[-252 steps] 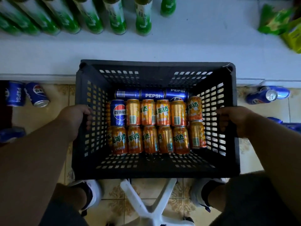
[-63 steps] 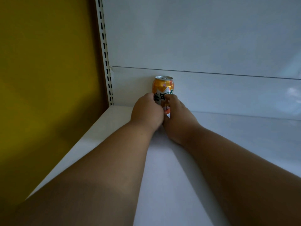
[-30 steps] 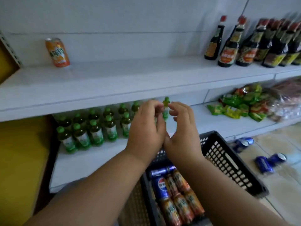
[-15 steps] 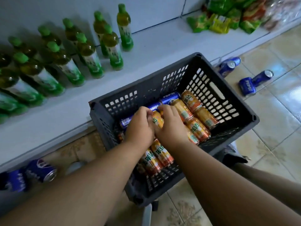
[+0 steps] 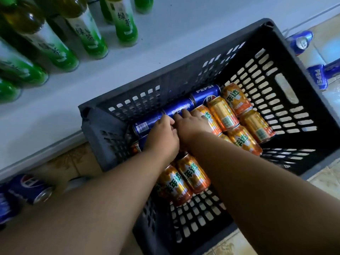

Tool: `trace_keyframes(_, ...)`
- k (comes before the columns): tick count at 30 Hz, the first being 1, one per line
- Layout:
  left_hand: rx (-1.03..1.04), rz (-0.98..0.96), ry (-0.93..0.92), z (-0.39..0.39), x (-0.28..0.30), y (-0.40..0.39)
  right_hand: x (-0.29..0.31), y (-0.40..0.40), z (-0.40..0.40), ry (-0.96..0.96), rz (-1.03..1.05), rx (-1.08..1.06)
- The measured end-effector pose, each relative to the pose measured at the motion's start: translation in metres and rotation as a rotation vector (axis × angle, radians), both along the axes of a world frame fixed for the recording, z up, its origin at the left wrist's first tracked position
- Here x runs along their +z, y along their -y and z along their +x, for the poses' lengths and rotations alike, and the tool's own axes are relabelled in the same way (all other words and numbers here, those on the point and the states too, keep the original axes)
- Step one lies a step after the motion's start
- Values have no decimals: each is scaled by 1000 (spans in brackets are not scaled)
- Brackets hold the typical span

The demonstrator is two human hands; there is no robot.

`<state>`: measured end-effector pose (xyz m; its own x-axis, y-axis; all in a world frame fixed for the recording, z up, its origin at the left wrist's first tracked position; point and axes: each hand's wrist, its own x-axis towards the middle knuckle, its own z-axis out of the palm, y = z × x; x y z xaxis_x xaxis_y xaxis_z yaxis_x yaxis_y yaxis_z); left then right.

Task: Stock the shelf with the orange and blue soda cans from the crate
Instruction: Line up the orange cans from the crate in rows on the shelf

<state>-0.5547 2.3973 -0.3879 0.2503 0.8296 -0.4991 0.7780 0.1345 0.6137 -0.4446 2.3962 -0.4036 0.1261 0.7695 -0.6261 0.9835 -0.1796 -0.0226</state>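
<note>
Head camera looks down into a dark plastic crate (image 5: 287, 52) with holes in its walls, which sits by the front edge of a low white shelf (image 5: 165, 34). Both hands are inside the crate, close together, near its far wall. The left hand (image 5: 161, 137) has its fingers curled down over a blue can (image 5: 145, 126) that lies on its side at the far left of the crate. The right hand (image 5: 193, 122) lies with its fingers stretched out flat, and its fingertips touch the next blue can (image 5: 179, 109) in the same row; I cannot tell if it has hold of it. A third blue can (image 5: 204, 92) lies further right along that wall. Orange cans (image 5: 222, 113) lie on their sides in rows across the crate floor, some just beside the right hand and two more (image 5: 184, 179) under the arms, nearer the person. Green tea bottles (image 5: 86, 30) stand on the shelf toward its back left. More blue cans lie on the tiled floor, some at the left (image 5: 31, 188) under the shelf edge and some at the right (image 5: 301, 42) past the crate corner.
</note>
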Motion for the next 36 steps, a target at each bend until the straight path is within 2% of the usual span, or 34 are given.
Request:
trace_keyframes(4,-9,-60,-32,-3,1,-3,1,0,-13,10,60,-83)
trace_keyframes(9,-28,-5,-4,-13,31,-1,29,19,-11,-200,254,-350)
trace_keyframes(12,62,52,79,-25,66,0,84,21,-17,-396,423,-467)
trace_keyframes(15,242,111,303,-46,121,2,160,18,-35,-616,573,-581)
trace_keyframes(18,351,280,473,-76,189,10,237,17,-70,-816,705,-644)
trace_keyframes(22,572,409,719,-136,287,17,326,22,-141,-1023,835,-506)
trace_keyframes(25,721,510,764,-196,348,16,373,28,-201,-1185,813,-371)
trace_keyframes(27,775,591,834,-235,380,14,396,29,-241,-1220,789,-281)
trace_keyframes(32,714,722,808,-313,428,-5,437,-1,-319,-1263,847,-163)
trace_keyframes(36,663,677,818,-352,445,-51,451,-64,-350,-1222,910,-50)
